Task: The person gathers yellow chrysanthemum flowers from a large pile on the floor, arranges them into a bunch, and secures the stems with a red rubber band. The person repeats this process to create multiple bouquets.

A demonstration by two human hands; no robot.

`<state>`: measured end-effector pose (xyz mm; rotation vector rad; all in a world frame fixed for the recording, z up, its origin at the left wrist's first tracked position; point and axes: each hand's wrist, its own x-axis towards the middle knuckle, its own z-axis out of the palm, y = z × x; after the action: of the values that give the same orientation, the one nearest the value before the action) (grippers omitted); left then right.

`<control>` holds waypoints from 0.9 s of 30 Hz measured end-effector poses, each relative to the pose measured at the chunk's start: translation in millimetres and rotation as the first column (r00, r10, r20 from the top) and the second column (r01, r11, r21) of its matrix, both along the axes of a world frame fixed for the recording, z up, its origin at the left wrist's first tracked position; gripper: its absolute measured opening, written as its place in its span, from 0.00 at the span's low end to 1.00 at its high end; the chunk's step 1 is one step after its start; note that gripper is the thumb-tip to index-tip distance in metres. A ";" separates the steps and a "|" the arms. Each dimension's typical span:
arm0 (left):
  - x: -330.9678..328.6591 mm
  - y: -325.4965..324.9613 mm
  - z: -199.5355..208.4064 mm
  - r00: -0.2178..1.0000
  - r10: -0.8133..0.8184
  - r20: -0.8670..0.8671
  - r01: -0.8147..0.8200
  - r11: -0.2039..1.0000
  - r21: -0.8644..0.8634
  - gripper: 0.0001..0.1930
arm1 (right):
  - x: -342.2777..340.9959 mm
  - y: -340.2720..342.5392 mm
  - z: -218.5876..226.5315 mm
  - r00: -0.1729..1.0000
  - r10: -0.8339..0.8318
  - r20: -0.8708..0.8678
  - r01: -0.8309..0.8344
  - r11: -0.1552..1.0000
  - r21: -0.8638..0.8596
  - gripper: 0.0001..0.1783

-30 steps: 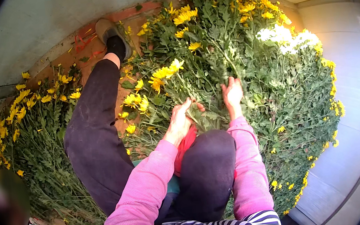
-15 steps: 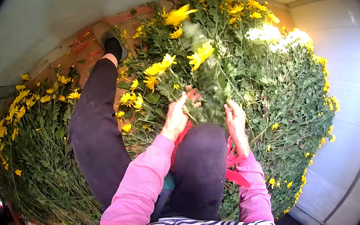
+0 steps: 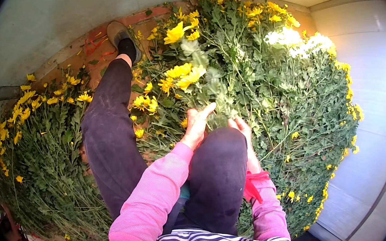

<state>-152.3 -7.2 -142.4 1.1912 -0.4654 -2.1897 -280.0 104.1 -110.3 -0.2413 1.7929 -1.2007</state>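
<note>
My left hand is closed round the leafy stems of several yellow chrysanthemums, whose heads point away from me. Just above my right knee, my right hand pinches the lower end of a chrysanthemum stem; that stem is smeared by motion. Its bloom appears to be the one farther out, beyond the held bunch. Red ribbon strips hang at my right wrist. The stem ends are partly hidden behind my fingers and knee.
Cut chrysanthemums lie in a large heap on the right and another on the left. Between them stretches my left leg. Red scraps lie on the brown floor. Pale wall panels rise at right.
My right hand has moved left and nearer my left hand, bringing the blurred stem with it. The held blooms have tilted and shifted left. My left hand has lowered slightly.
</note>
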 end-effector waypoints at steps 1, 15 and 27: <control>3.1 -3.6 15.8 0.998 -0.003 -0.059 0.003 1.000 -0.001 0.19 | -11.3 -3.8 3.4 0.987 0.042 -0.158 -0.041 0.999 0.009 0.08; -8.3 -20.5 -29.1 0.896 0.274 -0.348 -0.272 0.961 0.058 0.16 | 11.6 75.3 5.9 0.962 0.221 -0.162 -0.218 0.975 0.037 0.09; 1.3 -30.4 25.8 0.869 0.281 -0.406 -0.183 0.947 0.263 0.19 | 17.5 91.7 10.5 0.963 0.263 -0.061 -0.250 0.954 0.168 0.15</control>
<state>-151.0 -37.5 -116.6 0.7640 0.1093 -2.2396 -262.5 195.9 -99.7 -0.4228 1.8531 -0.8708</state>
